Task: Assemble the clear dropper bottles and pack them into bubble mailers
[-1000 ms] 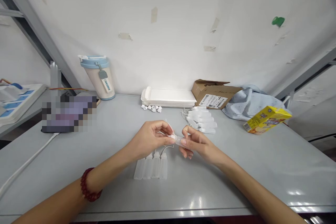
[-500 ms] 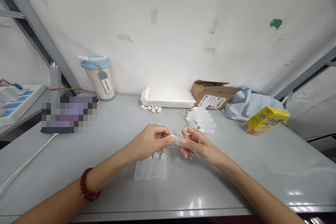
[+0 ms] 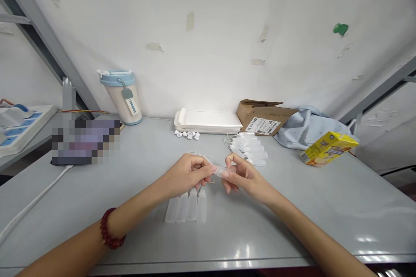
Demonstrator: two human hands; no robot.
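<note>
My right hand (image 3: 242,177) grips a small translucent plastic bottle (image 3: 220,172) between thumb and fingers, above the desk. At the bottle's neck end, my left hand (image 3: 191,174) is closed in a pinch; its fingertips partly cover that end. Thin white strings (image 3: 204,156) show behind and below the left fingers. Several similar bottles (image 3: 192,207) lie side by side under the left hand, necks pointing away from me. Beyond the right hand is a group of bottles with strings (image 3: 251,147). Several small white caps (image 3: 189,135) lie farther back.
A stack of white trays (image 3: 209,122) and an open cardboard box (image 3: 264,119) stand against the wall. To the right are a blue cloth (image 3: 305,127) and a yellow drink carton (image 3: 328,149). A tumbler (image 3: 125,97), a blurred phone (image 3: 86,143) and its cable (image 3: 35,201) are left.
The left fingertips have shifted slightly left along the bottle, and more of its neck end now shows between the hands. The right hand has barely moved.
</note>
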